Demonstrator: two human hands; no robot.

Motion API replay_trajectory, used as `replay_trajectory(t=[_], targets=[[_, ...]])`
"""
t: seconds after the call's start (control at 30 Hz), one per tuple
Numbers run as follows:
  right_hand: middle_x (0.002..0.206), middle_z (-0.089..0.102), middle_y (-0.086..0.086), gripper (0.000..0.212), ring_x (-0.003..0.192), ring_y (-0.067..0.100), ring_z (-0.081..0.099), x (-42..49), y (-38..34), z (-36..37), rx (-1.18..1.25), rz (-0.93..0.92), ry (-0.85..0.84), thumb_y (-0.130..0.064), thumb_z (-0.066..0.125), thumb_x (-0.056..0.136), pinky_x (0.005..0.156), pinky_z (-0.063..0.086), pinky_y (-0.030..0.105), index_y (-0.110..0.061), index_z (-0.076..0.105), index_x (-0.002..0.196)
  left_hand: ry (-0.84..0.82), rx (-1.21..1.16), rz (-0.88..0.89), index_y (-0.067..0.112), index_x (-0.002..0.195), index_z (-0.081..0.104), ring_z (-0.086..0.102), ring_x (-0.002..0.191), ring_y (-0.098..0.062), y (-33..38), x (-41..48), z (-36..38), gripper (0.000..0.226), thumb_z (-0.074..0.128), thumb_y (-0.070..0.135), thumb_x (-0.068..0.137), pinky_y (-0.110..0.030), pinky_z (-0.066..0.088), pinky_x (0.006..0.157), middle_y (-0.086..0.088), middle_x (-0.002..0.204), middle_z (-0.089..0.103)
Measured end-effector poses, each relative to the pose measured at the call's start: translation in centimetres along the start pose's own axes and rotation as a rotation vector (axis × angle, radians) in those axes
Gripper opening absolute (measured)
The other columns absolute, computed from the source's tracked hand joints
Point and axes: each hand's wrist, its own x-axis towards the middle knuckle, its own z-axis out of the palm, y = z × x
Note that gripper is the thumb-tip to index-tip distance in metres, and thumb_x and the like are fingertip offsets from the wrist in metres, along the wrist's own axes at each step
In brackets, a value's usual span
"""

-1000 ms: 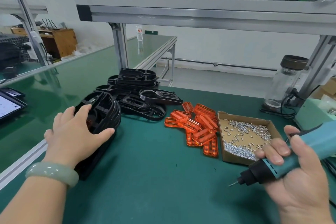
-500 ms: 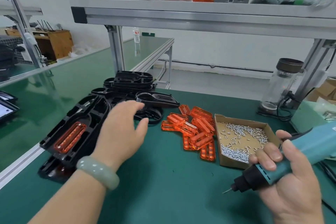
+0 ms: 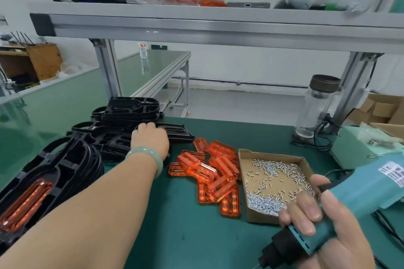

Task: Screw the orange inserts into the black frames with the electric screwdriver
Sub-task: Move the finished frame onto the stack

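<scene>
— Which way does the tool point?

— The teal electric screwdriver (image 3: 349,209) sits slanted at the lower right. Its long axis runs from upper right down to lower left, with the black nose towards the near edge of the mat. The right hand (image 3: 328,240) has fingers and thumb wrapped round its body.

— And the other hand?

— The left hand (image 3: 150,140), with a pale green bangle (image 3: 150,155) at the wrist, rests on the loose pile of black plastic frames (image 3: 122,113) at the back left. The fingertips are hidden, so I cannot tell whether it grips one.

— What lies between them?

— A heap of translucent orange inserts (image 3: 214,172) lies mid-table, just beside a shallow cardboard tray (image 3: 242,155) of small silver screws (image 3: 264,203). The tray is just behind the right hand. At the near left is a stack of fitted black frames (image 3: 65,172), the top one holding an orange insert.

— And the room?

— There is a dark green mat (image 3: 185,236) on the bench and an aluminium shelf (image 3: 196,28) overhead. A clear glass bottle with a dark lid (image 3: 319,107) stands at the back right.
</scene>
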Motion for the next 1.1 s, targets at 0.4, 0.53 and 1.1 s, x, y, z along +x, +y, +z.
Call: replay_trajectory(t=[0.4,0.53,1.1], targets=[[0.055,0.047,0.002,0.038,0.039,0.014,0.049,0.2,-0.5,0.0,0.102,0.091,-0.042,-0.023,0.085,0.063,0.053,0.054,0.031,-0.013,0.068,0.095,0.273,-0.501,0.018,0.018,0.102,0.071,0.058,0.086,-0.023,1.1,-2.4,-3.3,0.020,0.054,0.025,0.093,-0.033,0.046,0.072,-0.003,0.093,0.063],[0.050,0.037,-0.009,0.017,0.034,0.004,0.037,0.1,-0.9,0.6,-0.014,-0.022,0.081,-0.028,0.049,0.079,0.049,0.047,0.018,-0.028,0.065,0.082,0.330,-1.105,-0.036,0.027,0.078,0.071,0.055,0.058,-0.004,1.6,-8.0,-5.4,0.015,0.061,0.025,0.089,-0.023,0.041,0.059,0.007,0.063,0.065],[0.058,0.041,-0.013,0.015,0.044,0.002,0.040,-0.3,-2.8,0.1,0.053,-0.019,0.036,-0.029,0.050,0.086,0.058,0.048,0.017,-0.031,0.064,0.085,-0.205,-2.312,-0.840,-0.002,0.082,0.059,0.069,0.054,-0.022,5.4,-25.0,-1.2,0.017,0.053,0.009,0.093,-0.030,0.059,0.054,-0.017,0.065,0.070]])
